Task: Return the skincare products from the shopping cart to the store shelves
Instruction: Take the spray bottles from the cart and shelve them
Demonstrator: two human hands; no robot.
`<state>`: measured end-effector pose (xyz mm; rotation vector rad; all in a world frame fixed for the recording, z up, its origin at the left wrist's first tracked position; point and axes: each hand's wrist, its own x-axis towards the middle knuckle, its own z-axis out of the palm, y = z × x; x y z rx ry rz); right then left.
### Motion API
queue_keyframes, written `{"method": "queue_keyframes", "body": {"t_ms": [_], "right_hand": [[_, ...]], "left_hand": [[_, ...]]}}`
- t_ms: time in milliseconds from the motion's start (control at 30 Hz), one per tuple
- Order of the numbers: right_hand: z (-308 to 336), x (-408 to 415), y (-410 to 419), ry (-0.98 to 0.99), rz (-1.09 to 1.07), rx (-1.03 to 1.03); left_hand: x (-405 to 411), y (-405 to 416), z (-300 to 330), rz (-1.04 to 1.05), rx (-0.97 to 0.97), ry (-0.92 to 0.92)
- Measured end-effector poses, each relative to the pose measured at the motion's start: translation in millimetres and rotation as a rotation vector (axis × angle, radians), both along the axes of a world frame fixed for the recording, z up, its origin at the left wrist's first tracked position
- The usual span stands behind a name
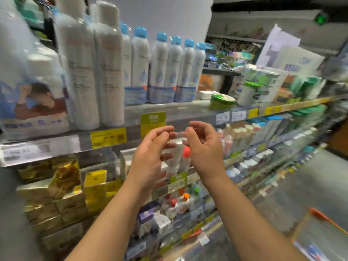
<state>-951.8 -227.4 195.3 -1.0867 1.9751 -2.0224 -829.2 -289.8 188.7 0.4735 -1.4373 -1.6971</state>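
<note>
Both hands are hovering at centre frame before the shelves (169, 112), the left hand (150, 155) and right hand (203, 147) loosely curled, seemingly grasping nothing. An orange-capped bottle (185, 159) is standing between them, apparently on the shelf behind, though blur is obscuring contact.

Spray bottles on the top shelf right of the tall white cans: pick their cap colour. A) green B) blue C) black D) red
B: the row of spray bottles on the top shelf all wear light blue caps.
</note>
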Motion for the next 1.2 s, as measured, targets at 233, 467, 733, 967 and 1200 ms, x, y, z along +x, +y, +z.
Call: {"method": "queue_keyframes", "body": {"t_ms": [233,467,733,967,1200], "right_hand": [[-48.4,-26.9,113.9,-0.155,-0.159,0.075],[-95.7,-31.8,251.0,-0.291,-0.407,0.139],[-163.9,-9.0,404.6,-0.471,-0.715,0.205],[-202.7,20.9,493.5,-0.468,-0.873,0.408],[-259.8,31.0,563.1,-0.165,-0.869,1.342]], "left_hand": [[-54.8,77.2,-27.1,-0.249,0.023,-0.045],[-103.7,176.3,-61.9,-0.468,0.044,-0.152],[-121.4,290.8,-121.4,-0.631,0.002,-0.375],[-113.2,351.4,-188.3,-0.689,-0.528,-0.721],[-110.2,369.3,-248.7,-0.676,-1.300,-0.966]]}}
